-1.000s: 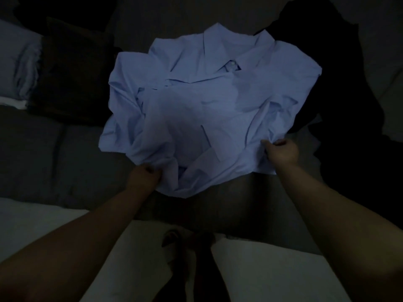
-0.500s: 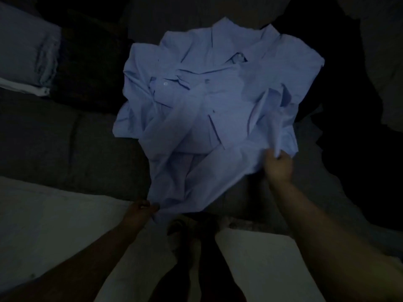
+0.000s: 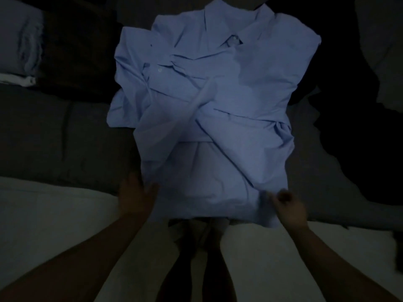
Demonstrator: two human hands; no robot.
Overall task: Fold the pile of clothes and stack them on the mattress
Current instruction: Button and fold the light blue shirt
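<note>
A light blue button-up shirt point(image 3: 218, 110) lies spread on the dark mattress cover point(image 3: 54, 138), collar at the far end, sleeves crossed over its front. My left hand point(image 3: 136, 196) rests at the shirt's near left hem corner with fingers spread. At the near right corner, my right hand point(image 3: 287, 207) pinches the hem. The light is very dim and both hands are blurred.
A stack of folded clothes point(image 3: 20, 49) sits at the far left, with a dark garment point(image 3: 76, 53) beside it. A dark pile of clothes point(image 3: 353, 118) lies to the right of the shirt. The mattress's pale near edge point(image 3: 54, 219) runs below my hands.
Both hands have drawn the shirt's lower hem toward me, so the crumpled lower half now lies stretched out flat. My left hand's fingers have spread apart at the corner.
</note>
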